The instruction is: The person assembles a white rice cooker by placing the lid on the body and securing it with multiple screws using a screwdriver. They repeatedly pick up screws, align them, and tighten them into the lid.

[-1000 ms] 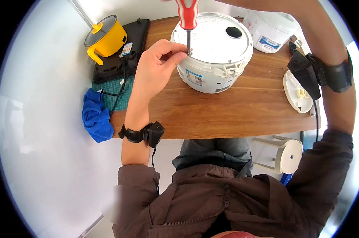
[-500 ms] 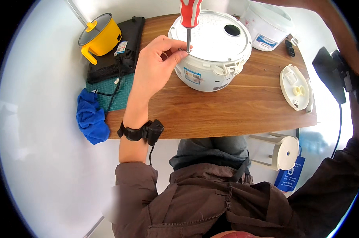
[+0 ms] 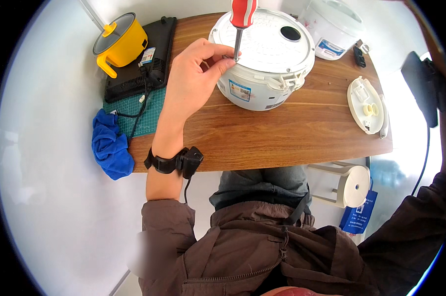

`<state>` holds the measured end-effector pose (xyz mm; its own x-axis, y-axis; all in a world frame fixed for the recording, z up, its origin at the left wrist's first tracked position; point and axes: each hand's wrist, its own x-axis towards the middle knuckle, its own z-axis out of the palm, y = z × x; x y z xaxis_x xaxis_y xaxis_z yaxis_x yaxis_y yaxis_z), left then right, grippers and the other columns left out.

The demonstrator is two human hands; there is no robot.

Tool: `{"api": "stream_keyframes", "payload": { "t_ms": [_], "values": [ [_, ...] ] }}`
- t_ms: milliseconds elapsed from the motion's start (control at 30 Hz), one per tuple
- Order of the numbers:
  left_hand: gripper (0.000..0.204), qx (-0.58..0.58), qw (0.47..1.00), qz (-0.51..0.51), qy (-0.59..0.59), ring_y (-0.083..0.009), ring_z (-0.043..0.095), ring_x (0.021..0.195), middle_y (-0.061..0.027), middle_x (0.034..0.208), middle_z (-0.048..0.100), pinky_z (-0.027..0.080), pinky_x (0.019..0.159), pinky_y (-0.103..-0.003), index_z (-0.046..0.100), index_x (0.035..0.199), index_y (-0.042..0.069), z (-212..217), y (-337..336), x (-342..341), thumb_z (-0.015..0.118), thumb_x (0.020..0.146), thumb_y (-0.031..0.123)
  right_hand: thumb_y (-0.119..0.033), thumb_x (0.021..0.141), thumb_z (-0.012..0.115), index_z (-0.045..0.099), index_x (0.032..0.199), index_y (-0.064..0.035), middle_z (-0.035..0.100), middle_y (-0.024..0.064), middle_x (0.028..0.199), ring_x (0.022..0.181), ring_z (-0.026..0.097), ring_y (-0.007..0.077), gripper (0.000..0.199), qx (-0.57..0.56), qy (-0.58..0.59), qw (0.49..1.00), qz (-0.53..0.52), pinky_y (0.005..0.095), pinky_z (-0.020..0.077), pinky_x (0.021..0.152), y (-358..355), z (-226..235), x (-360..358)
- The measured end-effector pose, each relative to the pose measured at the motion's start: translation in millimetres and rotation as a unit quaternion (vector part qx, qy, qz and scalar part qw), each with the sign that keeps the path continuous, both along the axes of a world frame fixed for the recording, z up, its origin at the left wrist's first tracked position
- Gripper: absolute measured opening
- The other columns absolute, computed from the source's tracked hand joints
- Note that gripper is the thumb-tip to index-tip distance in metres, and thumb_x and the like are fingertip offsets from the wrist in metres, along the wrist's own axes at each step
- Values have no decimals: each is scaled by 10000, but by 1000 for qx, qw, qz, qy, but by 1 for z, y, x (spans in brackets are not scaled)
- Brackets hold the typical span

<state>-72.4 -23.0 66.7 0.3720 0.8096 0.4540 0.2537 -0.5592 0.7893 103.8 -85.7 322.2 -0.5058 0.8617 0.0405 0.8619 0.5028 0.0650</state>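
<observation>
White plastic fills the middle of the far edge of your wooden table: a round rice cooker sits there with its flat perforated underside or inner cover facing up; your left hand rests against its near-left rim, thumb and forefinger pinched closed around the metal shaft of a red-handled screwdriver, which stands upright with its tip at the cooker's rim; your right hand is out of the frame, only a dark sleeve and a strapped black device showing at the right edge, so you cannot tell its state; a black wrist strap sits at the table's near edge on your left forearm; a second white cooker stands at the far right corner; a white oval panel lies near the right edge; a yellow pot and a black flat appliance occupy the far left corner over a green cutting mat; a blue cloth hangs off the left edge.
</observation>
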Motion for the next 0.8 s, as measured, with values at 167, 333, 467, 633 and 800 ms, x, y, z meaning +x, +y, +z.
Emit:
{"api": "stream_keyframes", "payload": {
  "t_ms": [167, 333, 467, 633, 800],
  "values": [
    [178, 0, 1000, -1, 0, -61, 524, 784, 35, 882, 623, 421, 691, -216, 781, 1099, 54, 1, 0, 0, 740, 929, 26, -342, 1007, 598, 636, 1219, 46, 671, 153, 911, 856, 660, 275, 443, 37, 11, 997, 62, 413, 515, 767, 7, -13, 10],
    [132, -3, 1000, 8, -11, -113, 592, 761, -15, 870, 642, 470, 665, -257, 777, 1021, 46, 2, -1, 2, 771, 889, 39, -339, 1007, 599, 634, 1223, 52, 678, 163, 936, 870, 666, 282, 448, 50, 13, 994, 94, 415, 518, 778, 15, -16, 18],
    [133, -8, 1000, 7, -9, -111, 591, 761, -12, 868, 641, 468, 666, -254, 776, 1023, 50, 1, 0, 1, 772, 890, 42, -337, 1006, 600, 633, 1225, 57, 683, 171, 957, 882, 670, 287, 452, 53, 17, 993, 108, 416, 520, 786, 17, -19, 21],
    [143, 1, 1000, 11, -8, -108, 595, 763, -11, 865, 641, 467, 664, -253, 779, 1035, 55, -1, 0, 1, 771, 892, 46, -334, 1005, 601, 631, 1229, 63, 690, 181, 982, 896, 675, 294, 457, 59, 17, 991, 122, 417, 523, 796, 19, -19, 22],
    [142, -5, 1000, 15, -6, -106, 598, 765, -9, 864, 643, 467, 665, -253, 780, 1039, 56, -1, 0, 0, 761, 899, 41, -330, 1004, 602, 630, 1232, 70, 696, 191, 1008, 910, 681, 300, 461, 62, 22, 990, 128, 419, 526, 806, 21, -24, 23]
  ]
}}
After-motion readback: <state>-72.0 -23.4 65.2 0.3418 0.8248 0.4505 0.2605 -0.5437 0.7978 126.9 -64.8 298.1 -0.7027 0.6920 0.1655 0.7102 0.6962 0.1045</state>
